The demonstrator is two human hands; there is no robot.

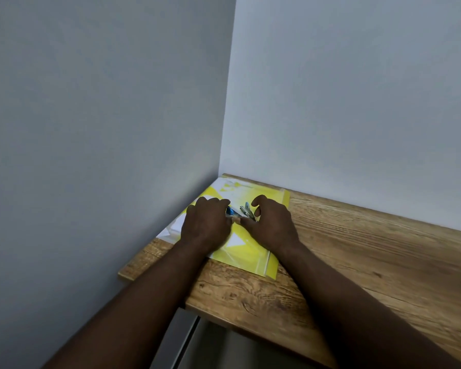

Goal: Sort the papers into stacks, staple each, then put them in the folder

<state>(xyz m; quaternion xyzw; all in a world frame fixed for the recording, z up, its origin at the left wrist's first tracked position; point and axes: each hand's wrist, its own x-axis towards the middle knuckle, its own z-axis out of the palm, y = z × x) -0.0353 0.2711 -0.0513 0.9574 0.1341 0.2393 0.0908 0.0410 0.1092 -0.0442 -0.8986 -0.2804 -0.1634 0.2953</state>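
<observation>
So the stapler [239, 212] is sitting on top of the yellow folder [250, 258], right between the two hands. It's got a blue end pointing left and a bare metal end pointing right, and it looks kinda splayed open, though it's small and a bit blurry so don't quote me on that. The left hand [206, 222] is knuckles-up with its fingers curled down over the blue end, so it's gripping the stapler there. The right hand [273, 222] has its fingers arched over the metal end and the thumb tucked in low next to it. Honestly I can't tell if it's actually pinching the metal or just hovering round it. The folder lies flat, pushed into the back left corner of the wooden table [357, 249], with its long left edge up against the left wall [104, 129]. It's see-through-ish, and you can see white papers [171, 230] showing through and along its left side, plus a bit more white at the far end near the corner. Both forearms come in from the bottom of the view and cross the table's near edge. The right wall [357, 89] is plain grey-white too. Under the table's front edge there's some grey metal-looking surface [197, 342], no idea what it is.
</observation>
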